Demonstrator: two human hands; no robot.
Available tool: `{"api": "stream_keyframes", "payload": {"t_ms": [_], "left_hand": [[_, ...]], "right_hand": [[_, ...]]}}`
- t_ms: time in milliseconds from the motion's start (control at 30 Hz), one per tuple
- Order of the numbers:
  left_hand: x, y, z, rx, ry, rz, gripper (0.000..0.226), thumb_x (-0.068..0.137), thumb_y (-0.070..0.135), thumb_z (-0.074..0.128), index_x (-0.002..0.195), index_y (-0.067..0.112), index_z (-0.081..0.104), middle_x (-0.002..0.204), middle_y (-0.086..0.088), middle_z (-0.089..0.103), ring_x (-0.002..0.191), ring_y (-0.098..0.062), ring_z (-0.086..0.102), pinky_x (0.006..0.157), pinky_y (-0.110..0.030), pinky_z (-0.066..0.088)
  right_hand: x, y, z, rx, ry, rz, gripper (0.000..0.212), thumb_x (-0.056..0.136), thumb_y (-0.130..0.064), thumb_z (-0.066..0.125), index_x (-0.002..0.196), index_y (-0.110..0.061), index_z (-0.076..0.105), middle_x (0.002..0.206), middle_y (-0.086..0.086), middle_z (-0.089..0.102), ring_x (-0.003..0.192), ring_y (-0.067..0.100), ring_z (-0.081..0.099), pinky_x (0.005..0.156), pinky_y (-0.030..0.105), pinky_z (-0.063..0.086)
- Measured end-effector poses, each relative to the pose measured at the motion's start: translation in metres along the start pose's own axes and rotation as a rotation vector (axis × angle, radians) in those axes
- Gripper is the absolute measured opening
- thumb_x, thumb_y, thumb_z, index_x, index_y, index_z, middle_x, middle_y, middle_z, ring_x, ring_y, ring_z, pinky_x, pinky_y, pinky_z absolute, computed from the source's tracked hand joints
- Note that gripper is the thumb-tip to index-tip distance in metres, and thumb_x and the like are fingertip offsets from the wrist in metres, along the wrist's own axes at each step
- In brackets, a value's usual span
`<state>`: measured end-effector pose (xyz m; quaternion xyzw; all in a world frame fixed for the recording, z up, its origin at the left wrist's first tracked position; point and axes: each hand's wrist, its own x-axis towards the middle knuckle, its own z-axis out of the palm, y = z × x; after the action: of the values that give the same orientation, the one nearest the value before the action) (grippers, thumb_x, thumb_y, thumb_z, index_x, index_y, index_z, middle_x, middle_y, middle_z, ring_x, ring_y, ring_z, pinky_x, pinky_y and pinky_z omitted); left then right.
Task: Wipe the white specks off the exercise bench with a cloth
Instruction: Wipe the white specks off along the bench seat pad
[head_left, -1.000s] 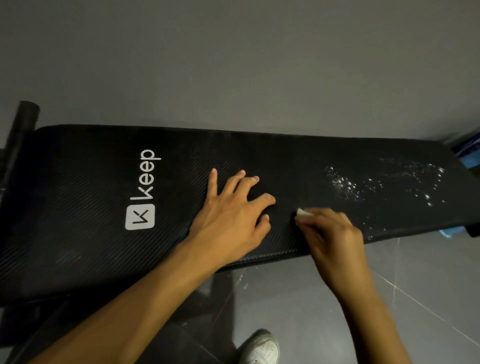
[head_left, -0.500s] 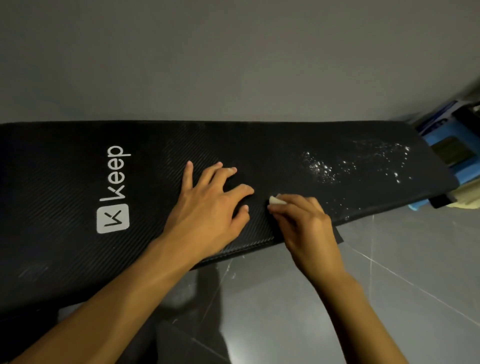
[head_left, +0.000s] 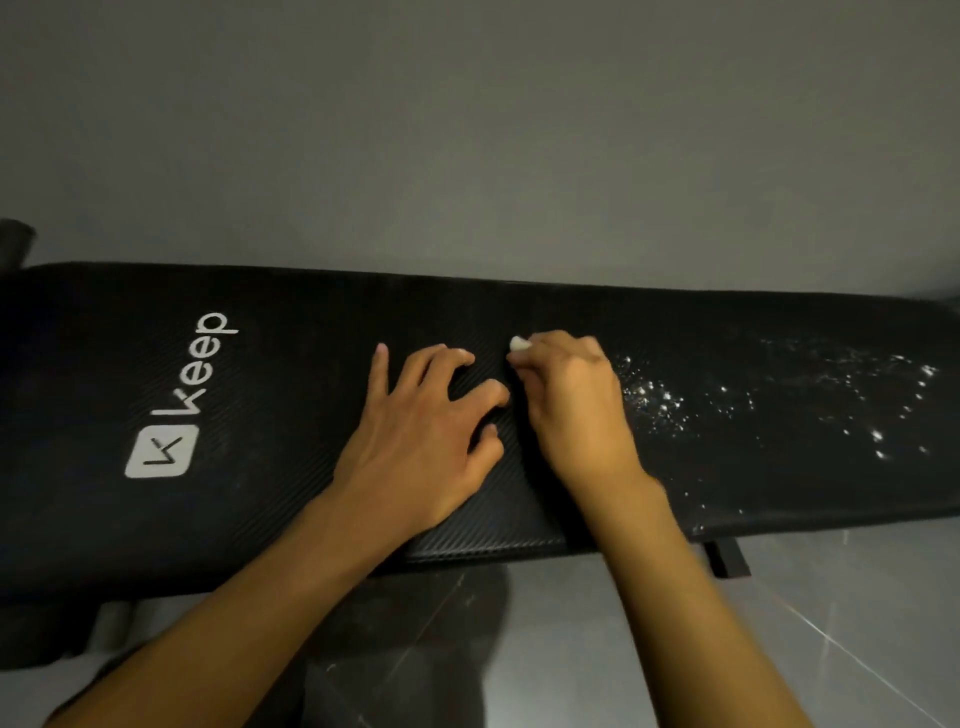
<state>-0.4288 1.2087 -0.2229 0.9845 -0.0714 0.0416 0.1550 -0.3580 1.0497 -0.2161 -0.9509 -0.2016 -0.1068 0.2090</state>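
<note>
The head view looks down on a long black exercise bench (head_left: 727, 478) that lies across the picture in front of a grey wall (head_left: 467, 130). The left hand (head_left: 421, 436) rests flat on the middle of the pad with the fingers spread apart, holding nothing. Just to its right, the right hand (head_left: 566, 400) is closed around a small white cloth (head_left: 519, 343); only a corner of the cloth shows past the fingertips, the rest is hidden inside the fist. The white specks (head_left: 753, 405) are scattered on the right part of the pad, beginning just beside the right hand. On the left part there is a white "Keep" logo (head_left: 176, 405). Below the bench is a grey tiled floor (head_left: 779, 623), and a short black strap (head_left: 727, 558) hangs from the near edge.
</note>
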Motion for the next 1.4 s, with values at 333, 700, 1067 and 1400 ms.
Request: {"api": "stream_keyframes", "payload": {"t_ms": [333, 700, 1067, 1400], "left_hand": [[0.006, -0.001, -0.004, -0.063, -0.030, -0.028, 0.040, 0.091, 0.051, 0.045, 0.126, 0.039, 0.059, 0.147, 0.002, 0.048, 0.145, -0.022, 0.035, 0.121, -0.059, 0.015], [-0.005, -0.008, 0.009, -0.049, 0.031, 0.044, 0.045, 0.094, 0.051, 0.037, 0.130, 0.034, 0.059, 0.153, -0.002, 0.044, 0.149, -0.023, 0.031, 0.121, -0.062, 0.015], [-0.011, -0.005, 0.002, -0.007, -0.037, 0.029, 0.055, 0.095, 0.055, 0.025, 0.134, 0.032, 0.057, 0.158, -0.003, 0.037, 0.151, -0.024, 0.024, 0.122, -0.061, 0.011], [-0.017, -0.002, 0.001, -0.038, -0.021, 0.007, 0.055, 0.094, 0.057, 0.023, 0.133, 0.036, 0.057, 0.159, 0.001, 0.036, 0.152, -0.020, 0.022, 0.123, -0.057, 0.010]], "right_hand": [[-0.008, 0.004, -0.007, 0.186, -0.080, -0.112, 0.017, 0.093, -0.005, 0.062, 0.105, -0.008, 0.074, 0.108, 0.005, 0.069, 0.094, 0.024, 0.056, 0.081, 0.037, 0.054], [-0.070, 0.006, -0.018, 0.172, -0.063, -0.181, 0.020, 0.096, -0.013, 0.065, 0.114, -0.013, 0.073, 0.118, -0.003, 0.067, 0.106, 0.015, 0.056, 0.095, 0.019, 0.046], [-0.055, 0.011, -0.025, 0.100, -0.084, -0.241, 0.018, 0.096, -0.016, 0.064, 0.110, -0.013, 0.075, 0.114, 0.003, 0.067, 0.098, 0.025, 0.059, 0.088, 0.034, 0.053], [-0.056, 0.019, -0.031, 0.105, -0.120, -0.325, 0.017, 0.096, -0.015, 0.064, 0.111, -0.014, 0.073, 0.113, 0.001, 0.067, 0.096, 0.023, 0.058, 0.085, 0.036, 0.053]]}}
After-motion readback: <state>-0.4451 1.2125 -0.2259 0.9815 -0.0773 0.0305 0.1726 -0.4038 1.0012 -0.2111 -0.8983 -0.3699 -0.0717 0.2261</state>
